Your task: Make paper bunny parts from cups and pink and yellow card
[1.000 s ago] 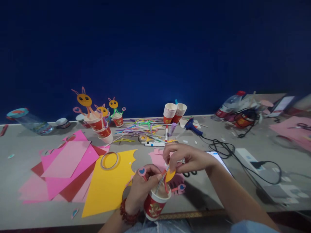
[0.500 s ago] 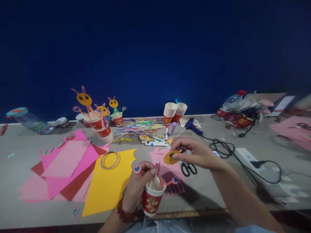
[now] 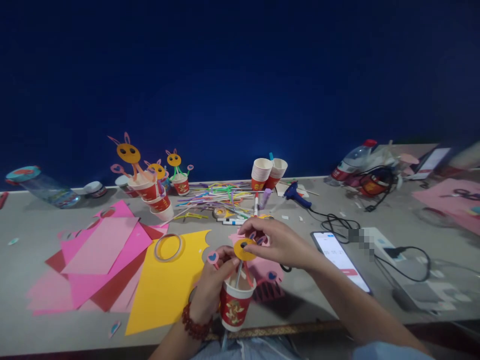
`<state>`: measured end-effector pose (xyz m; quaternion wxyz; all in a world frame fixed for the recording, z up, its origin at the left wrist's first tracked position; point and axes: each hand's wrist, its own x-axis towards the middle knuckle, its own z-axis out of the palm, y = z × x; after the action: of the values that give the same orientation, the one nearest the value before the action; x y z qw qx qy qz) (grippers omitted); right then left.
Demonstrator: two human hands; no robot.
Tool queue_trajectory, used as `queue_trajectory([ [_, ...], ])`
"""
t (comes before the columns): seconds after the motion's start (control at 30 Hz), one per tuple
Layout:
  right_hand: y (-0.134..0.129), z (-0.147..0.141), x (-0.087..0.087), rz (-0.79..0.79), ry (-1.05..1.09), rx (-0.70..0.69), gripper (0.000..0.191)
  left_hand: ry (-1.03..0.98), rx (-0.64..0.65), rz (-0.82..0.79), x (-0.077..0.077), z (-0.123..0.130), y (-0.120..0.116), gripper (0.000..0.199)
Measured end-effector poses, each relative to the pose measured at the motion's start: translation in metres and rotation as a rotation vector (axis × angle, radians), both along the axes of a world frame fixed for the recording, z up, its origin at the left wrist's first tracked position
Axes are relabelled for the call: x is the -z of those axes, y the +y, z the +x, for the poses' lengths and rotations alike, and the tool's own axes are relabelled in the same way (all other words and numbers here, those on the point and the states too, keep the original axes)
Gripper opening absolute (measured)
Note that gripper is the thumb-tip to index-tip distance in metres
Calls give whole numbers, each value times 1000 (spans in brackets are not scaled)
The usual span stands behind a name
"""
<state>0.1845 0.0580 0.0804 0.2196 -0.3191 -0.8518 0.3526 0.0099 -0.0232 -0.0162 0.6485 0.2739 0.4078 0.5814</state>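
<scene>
A red paper cup [image 3: 234,307] with a white rim and gold print is held up over the table's front edge. My left hand [image 3: 214,277], wearing a red bead bracelet, is closed at the cup's rim, its fingertips pinching the pale straw [image 3: 239,275] that stands in it. Small pink paper discs with blue hearts, one a paper disc [image 3: 213,257] on the left, stick out at the cup's sides. My right hand [image 3: 272,242] pinches a yellow paper face [image 3: 243,249] with a black eye, at the straw's upper end. Whether face and straw touch is unclear.
Yellow paper [image 3: 165,285] with a tape roll [image 3: 168,248] lies left, beside pink sheets [image 3: 103,245]. Behind are finished cup figures [image 3: 174,159], loose straws [image 3: 221,192], stacked cups [image 3: 261,172] and a glue gun [image 3: 296,195]. A phone [image 3: 343,265] and cables [image 3: 333,222] lie right.
My right hand has brought the yellow face left and slightly down to the straw's top. The phone, earlier mostly behind my right arm, now shows. My left hand stays at the cup.
</scene>
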Motion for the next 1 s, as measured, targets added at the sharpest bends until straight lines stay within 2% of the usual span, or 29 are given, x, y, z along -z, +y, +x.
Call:
queue_trajectory([
  [0.37,9,-4,-8,46,-150,-23,26,-103,47,-87,-5,3,1,24],
  [0.63,10,-6,-9,70,-212,-20,30,-82,61,-77,-4,5,2,22],
  [1.0,17,-7,-14,88,-274,-130,27,-38,88,-81,-3,6,1,24],
])
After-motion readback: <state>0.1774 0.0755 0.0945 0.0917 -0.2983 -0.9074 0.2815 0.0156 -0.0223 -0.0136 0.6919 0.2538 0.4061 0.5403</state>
